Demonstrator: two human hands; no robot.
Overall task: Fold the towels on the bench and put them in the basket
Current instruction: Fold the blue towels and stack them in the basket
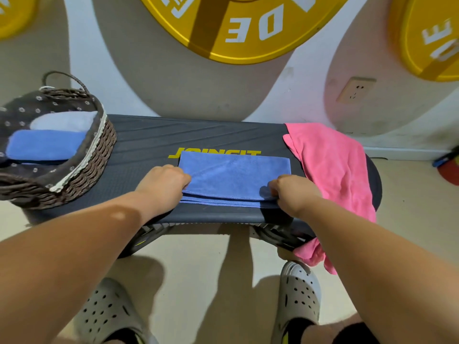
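A blue towel [233,177] lies folded in half on the middle of the dark bench [154,137], over its yellow lettering. My left hand [164,182] pinches the towel's near left corner, and my right hand [290,192] pinches its near right corner. A pink towel [332,165] lies unfolded over the bench's right end and hangs down past the front edge. The wicker basket [94,160] stands on the bench's left end. Inside it lie a folded blue towel [44,145] and a folded pale blue towel [64,121].
The bench stands against a wall with large yellow discs [238,26] and a socket [355,90]. My feet in grey clogs [298,291] stand on the beige floor in front of the bench. A red and blue object [449,165] lies on the floor at far right.
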